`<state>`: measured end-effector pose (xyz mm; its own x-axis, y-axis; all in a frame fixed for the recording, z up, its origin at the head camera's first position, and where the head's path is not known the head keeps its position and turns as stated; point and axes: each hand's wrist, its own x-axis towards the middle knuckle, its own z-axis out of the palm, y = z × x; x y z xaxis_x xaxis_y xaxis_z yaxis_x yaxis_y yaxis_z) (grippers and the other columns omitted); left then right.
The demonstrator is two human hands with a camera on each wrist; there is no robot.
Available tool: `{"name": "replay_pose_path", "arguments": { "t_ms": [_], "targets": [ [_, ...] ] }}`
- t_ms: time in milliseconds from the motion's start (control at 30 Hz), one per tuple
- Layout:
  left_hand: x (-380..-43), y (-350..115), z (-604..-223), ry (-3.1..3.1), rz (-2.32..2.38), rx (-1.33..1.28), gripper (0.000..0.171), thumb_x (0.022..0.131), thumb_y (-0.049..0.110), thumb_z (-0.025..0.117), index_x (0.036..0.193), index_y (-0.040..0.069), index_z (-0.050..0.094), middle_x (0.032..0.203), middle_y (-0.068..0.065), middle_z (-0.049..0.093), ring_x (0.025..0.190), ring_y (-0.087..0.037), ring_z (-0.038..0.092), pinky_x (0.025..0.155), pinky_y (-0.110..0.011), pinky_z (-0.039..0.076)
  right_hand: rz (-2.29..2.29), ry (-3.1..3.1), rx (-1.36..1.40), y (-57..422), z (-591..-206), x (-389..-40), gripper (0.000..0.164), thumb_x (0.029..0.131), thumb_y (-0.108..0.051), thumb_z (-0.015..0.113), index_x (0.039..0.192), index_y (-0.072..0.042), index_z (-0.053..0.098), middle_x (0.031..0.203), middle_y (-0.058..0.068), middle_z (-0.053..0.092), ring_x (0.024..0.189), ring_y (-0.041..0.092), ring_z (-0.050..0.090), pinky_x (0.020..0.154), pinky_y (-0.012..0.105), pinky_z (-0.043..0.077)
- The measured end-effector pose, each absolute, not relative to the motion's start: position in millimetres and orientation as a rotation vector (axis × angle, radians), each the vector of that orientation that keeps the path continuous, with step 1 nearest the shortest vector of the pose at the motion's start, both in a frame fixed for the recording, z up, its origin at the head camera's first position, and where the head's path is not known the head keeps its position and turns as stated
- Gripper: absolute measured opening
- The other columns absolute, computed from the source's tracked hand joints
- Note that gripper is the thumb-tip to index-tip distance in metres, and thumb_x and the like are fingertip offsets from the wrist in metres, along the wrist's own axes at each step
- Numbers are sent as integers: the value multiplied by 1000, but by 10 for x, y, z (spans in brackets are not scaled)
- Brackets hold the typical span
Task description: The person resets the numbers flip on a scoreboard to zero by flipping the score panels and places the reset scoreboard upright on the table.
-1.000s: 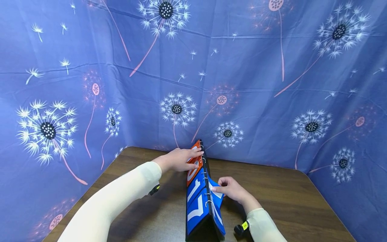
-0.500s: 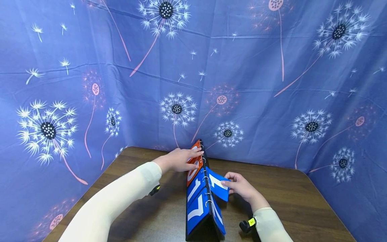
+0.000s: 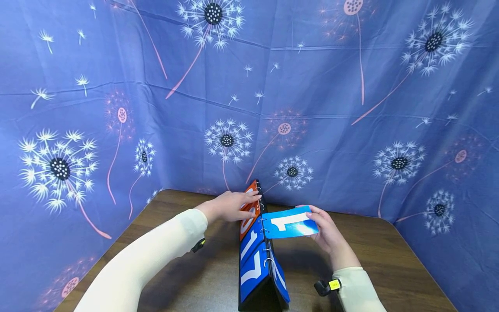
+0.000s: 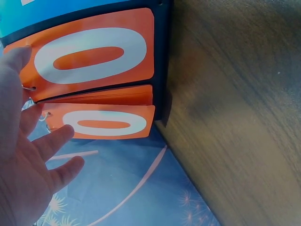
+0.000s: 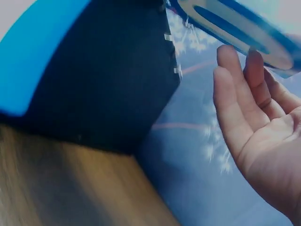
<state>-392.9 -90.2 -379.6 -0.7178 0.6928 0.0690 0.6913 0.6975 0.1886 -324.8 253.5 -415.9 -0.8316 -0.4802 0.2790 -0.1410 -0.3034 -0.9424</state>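
A tent-shaped flip scoreboard (image 3: 262,300) stands lengthwise on the table, its number cards hung on rings along the top ridge. My right hand (image 3: 329,238) pinches the outer end of a blue number card (image 3: 291,230) marked 1, raised out to the right and still on its rings. In the right wrist view a blurred blue card (image 5: 235,21) lies at the fingers. Across the far orange cards (image 4: 143,70), marked 0, my left hand (image 3: 230,206) rests with fingers spread over the ridge. Blue cards (image 3: 244,291) showing 1 and 7 hang on the left face.
The brown wooden tabletop (image 3: 374,264) extends on both sides of the scoreboard. Behind it hangs a blue cloth (image 3: 331,173) printed with dandelions. Another blue card (image 3: 281,281) hangs on the near right face.
My right hand has swung the blue 1 card up and outward, from near the right face to about level. My left hand has stayed on the orange cards.
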Motion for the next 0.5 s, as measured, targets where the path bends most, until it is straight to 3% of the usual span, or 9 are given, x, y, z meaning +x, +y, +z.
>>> {"name": "replay_pose_path", "arguments": {
  "t_ms": [100, 167, 267, 367, 500],
  "targets": [
    [-3918, -908, -3800, 2890, 321, 1172, 75, 101, 58, 57, 169, 31, 39, 176, 7, 31, 158, -24, 43, 123, -58, 31, -2223, 1507, -1024, 2454, -4077, -3202, 55, 113, -14, 21, 152, -8, 60, 124, 9, 76, 101, 18, 80, 83, 36, 63],
    [-3912, -912, -3802, 2890, 323, 1170, 75, 101, 58, 57, 169, 31, 39, 176, 7, 31, 158, -24, 43, 123, -58, 31, -2202, 1473, -1100, 2378, -4032, -3169, 59, 113, -21, 17, 162, -8, 48, 131, 11, 73, 106, 21, 79, 85, 42, 63],
    [-3912, -910, -3805, 2890, 320, 1165, 76, 101, 59, 56, 169, 31, 38, 176, 7, 31, 157, -24, 43, 123, -59, 31, -2202, 1589, -1092, 2246, -3975, -3095, 60, 111, -29, 27, 168, -14, 36, 139, 10, 67, 109, 22, 78, 84, 48, 63],
    [-3917, -901, -3804, 2888, 311, 1164, 77, 101, 60, 55, 169, 32, 37, 176, 7, 31, 157, -24, 43, 123, -58, 31, -2176, 1875, -1030, 2085, -3904, -3005, 65, 109, -26, 43, 172, -18, 26, 152, 16, 59, 115, 24, 75, 86, 48, 62],
    [-3918, -891, -3791, 2884, 306, 1164, 77, 100, 61, 55, 169, 31, 37, 176, 6, 31, 157, -25, 44, 122, -60, 31, -1972, 2299, -1050, 1839, -3786, -2930, 77, 107, -14, 55, 174, -14, 17, 163, 28, 46, 133, 42, 64, 95, 40, 59]
  ]
}}
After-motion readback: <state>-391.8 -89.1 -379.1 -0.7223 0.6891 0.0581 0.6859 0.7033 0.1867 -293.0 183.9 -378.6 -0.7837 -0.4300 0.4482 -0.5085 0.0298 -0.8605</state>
